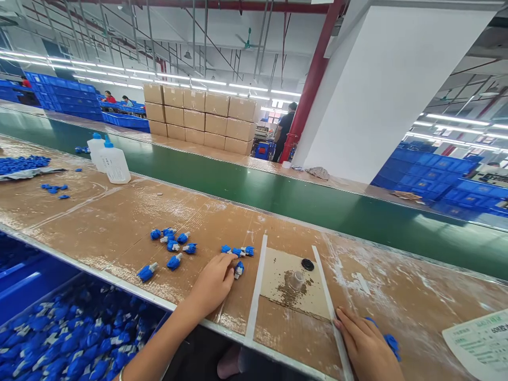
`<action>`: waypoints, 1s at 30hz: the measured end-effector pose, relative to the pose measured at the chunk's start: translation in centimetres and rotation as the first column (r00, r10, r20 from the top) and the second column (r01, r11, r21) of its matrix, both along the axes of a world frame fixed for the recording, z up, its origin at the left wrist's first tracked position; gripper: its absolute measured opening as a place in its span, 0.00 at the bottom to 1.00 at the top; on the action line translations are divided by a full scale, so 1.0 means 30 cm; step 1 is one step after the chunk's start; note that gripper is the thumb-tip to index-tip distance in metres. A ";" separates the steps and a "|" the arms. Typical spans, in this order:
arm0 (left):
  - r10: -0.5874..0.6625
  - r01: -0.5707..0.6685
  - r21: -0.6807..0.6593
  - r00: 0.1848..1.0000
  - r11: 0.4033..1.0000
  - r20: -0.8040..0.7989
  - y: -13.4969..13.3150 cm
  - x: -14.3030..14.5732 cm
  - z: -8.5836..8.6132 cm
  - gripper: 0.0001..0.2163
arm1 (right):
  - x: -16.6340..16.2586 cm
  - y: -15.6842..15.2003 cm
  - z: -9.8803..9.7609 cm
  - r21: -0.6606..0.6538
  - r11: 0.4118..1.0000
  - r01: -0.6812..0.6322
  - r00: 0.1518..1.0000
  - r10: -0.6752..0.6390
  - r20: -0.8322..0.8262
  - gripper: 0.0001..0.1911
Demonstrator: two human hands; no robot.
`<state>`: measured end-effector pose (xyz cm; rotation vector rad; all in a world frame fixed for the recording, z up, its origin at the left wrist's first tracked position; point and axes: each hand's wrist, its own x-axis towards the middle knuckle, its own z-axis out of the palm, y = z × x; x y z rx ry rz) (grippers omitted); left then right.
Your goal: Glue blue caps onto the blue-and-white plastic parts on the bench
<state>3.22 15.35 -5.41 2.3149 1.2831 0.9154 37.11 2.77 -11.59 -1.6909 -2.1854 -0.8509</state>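
My left hand (214, 283) rests on the table with curled fingers, thumb and fingertips against a small blue part with a white stem (238, 270). Right beyond its fingertips, several similar blue parts (249, 251) lie close together. My right hand (369, 341) lies palm down, fingers stretched out beside a white tape strip (327, 291). Blue pieces (391, 345) show partly from behind it. Between my hands, a cardboard sheet (273, 275) bears a small clear cup (296, 280), scattered dark brown bits around it and a black round cap (307, 264).
More blue parts (173, 261) lie left of my left hand. Below the table edge stands a blue bin full of them (79, 338). White bottles (115, 163) stand at left; a printed sheet (480, 344) lies at right. A green conveyor belt (238, 185) runs behind, with stacked cartons (198, 116) beyond.
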 end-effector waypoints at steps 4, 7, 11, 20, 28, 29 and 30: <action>0.050 -0.051 -0.004 0.997 0.999 -0.066 0.009 0.024 -0.007 0.10 | -0.012 -0.003 0.000 0.010 0.999 0.037 0.973 -0.034 -0.229 0.21; 0.020 -0.019 0.008 0.994 1.000 -0.110 0.017 0.046 -0.004 0.09 | -0.021 -0.004 0.000 -0.068 0.991 0.118 0.853 -0.136 -0.503 0.23; -0.053 0.052 -0.013 0.995 0.999 -0.079 0.010 0.057 -0.001 0.08 | -0.021 0.003 0.038 -0.182 0.979 0.090 0.733 -0.189 -0.654 0.19; -0.084 0.125 -0.171 0.969 0.977 0.231 -0.018 0.036 0.008 0.14 | -0.182 0.111 0.201 -0.115 0.993 -0.013 0.570 -0.087 -0.817 0.20; -0.034 0.290 -0.399 0.843 0.870 0.537 -0.017 0.027 0.001 0.13 | -0.280 0.230 0.210 -0.106 0.989 -0.099 0.451 -0.051 -0.891 0.21; -0.036 0.318 -0.415 0.828 0.852 0.560 -0.017 0.028 0.003 0.13 | -0.280 0.232 0.208 -0.107 0.989 -0.097 0.430 -0.055 -0.901 0.20; -0.035 0.336 -0.424 0.816 0.841 0.576 -0.018 0.030 0.005 0.12 | -0.280 0.232 0.207 -0.109 0.990 -0.095 0.403 -0.062 -0.913 0.20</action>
